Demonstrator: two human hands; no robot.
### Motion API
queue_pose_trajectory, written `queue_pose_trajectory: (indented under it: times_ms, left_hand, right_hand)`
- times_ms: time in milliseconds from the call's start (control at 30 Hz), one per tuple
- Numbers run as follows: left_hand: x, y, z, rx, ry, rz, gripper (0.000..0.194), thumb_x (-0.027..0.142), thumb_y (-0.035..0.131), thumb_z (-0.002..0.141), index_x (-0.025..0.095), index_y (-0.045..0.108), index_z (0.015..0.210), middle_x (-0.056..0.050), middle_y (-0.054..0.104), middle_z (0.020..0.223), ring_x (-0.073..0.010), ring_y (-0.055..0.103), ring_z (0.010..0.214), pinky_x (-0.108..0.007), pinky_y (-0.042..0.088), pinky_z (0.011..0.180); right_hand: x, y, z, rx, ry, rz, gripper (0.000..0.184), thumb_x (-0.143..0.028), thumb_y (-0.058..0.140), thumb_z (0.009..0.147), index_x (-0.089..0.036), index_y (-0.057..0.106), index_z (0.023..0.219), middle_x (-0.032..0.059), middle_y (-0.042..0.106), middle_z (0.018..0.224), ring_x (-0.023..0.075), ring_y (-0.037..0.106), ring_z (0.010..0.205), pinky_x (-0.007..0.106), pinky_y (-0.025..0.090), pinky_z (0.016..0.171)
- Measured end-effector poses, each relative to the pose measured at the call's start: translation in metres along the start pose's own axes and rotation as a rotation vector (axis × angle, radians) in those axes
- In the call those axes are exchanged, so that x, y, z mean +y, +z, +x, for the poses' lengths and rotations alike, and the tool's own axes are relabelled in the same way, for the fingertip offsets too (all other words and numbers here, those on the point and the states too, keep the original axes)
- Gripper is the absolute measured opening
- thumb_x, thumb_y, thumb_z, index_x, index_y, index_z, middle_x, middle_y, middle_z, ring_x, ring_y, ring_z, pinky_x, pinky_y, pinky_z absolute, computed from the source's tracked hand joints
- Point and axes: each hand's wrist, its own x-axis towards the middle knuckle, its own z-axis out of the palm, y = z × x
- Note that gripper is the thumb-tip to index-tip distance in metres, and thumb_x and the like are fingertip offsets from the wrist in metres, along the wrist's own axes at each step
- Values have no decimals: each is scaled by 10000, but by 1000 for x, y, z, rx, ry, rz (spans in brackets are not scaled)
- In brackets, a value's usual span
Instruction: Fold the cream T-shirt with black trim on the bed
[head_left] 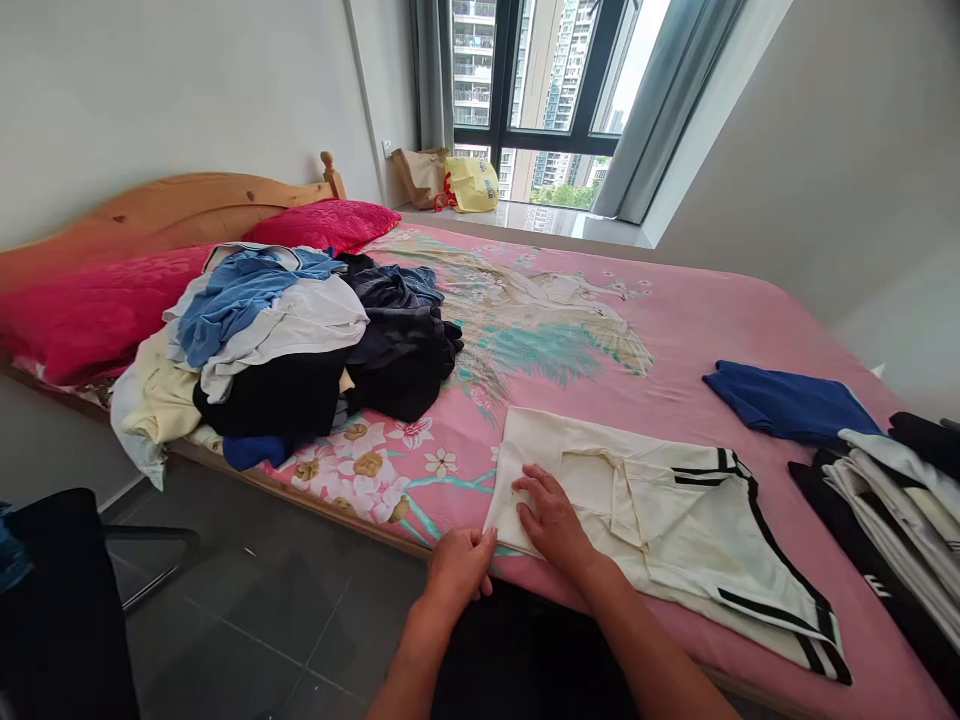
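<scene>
Cream trousers with black trim [690,535] lie flat along the near edge of the bed, the black-edged waist to the right. My left hand [461,565] pinches the near left corner of the cloth at the mattress edge, thumb and fingers pressed together. My right hand [551,520] rests palm down on the left end of the trousers, its fingers spread and slightly bent. Part of the cloth near the left corner is hidden by my hands.
A heaped pile of clothes [292,340] sits on the left, by red pillows [322,225]. On the right are a folded blue garment [795,400] and a stack of folded clothes [892,500]. A dark-draped chair [60,600] stands lower left. Bags [472,185] rest on the windowsill.
</scene>
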Motion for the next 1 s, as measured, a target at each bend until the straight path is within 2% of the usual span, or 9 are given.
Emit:
queue_pose_trajectory:
  times_ms: [200,400,500,567,700,767,867,933,1000]
  left_hand:
    - [-18,6,-7,48,49,-81,545,633,305,804,174,554,645,-14,642,512,-126,548,434,-212,366,461]
    - [-43,11,-22,122,106,-130,455,558,374,820,185,549,627,0,651,553,-125,553,486,-217,369,514]
    - [-52,19,-46,154,122,-171,420,513,384,836,186,551,631,5,643,564,-119,552,527,-217,374,548]
    - [-56,30,-69,115,139,-151,412,478,381,850,190,562,618,8,641,575,-116,553,552,-217,366,551]
    - [-63,60,-111,47,215,32,327,395,448,828,208,606,612,-8,653,634,-136,569,620,-246,373,591]
    - [-70,70,-122,76,279,127,247,370,501,797,224,631,647,-19,651,658,-154,575,666,-268,388,639]
    - [-78,75,-125,64,335,163,201,346,519,786,234,632,664,-16,646,652,-157,573,666,-276,393,637]
    - [-80,74,-122,64,348,160,211,339,503,796,230,625,663,-14,650,652,-159,575,662,-280,391,632]
    - [-81,73,-119,70,376,148,218,321,480,807,228,629,677,-19,663,676,-161,580,663,-283,388,626]
  right_hand:
    - [-3,-1,4,9,23,51,241,-85,424,729,-187,585,877,96,501,1193,200,415,1223,399,359,1035]
    - [-1,-3,5,-31,-12,-16,237,-167,472,790,-196,614,977,103,503,1207,208,431,1200,400,380,1018]
    - [2,1,4,-27,-15,-63,191,-230,488,817,-197,651,912,103,519,1197,216,442,1180,398,387,1007]
    - [5,5,4,-3,-18,-96,179,-256,492,821,-195,659,844,103,538,1164,222,460,1150,410,384,1001]
    - [0,8,5,39,-44,-154,189,-261,473,832,-185,636,773,111,567,1059,237,498,1054,430,396,954]
    - [-16,7,2,55,-63,-151,189,-256,456,847,-180,615,779,109,572,990,236,504,1006,426,401,926]
    - [-61,7,-11,49,-101,-79,208,-263,412,887,-181,589,815,93,576,949,212,508,960,407,389,921]
    - [-98,10,-25,-56,-149,-13,240,-276,391,909,-202,588,794,60,596,913,185,524,921,404,363,948]
    - [-129,13,-37,-241,-236,30,232,-290,421,907,-233,599,770,10,621,870,165,541,923,431,285,1019]
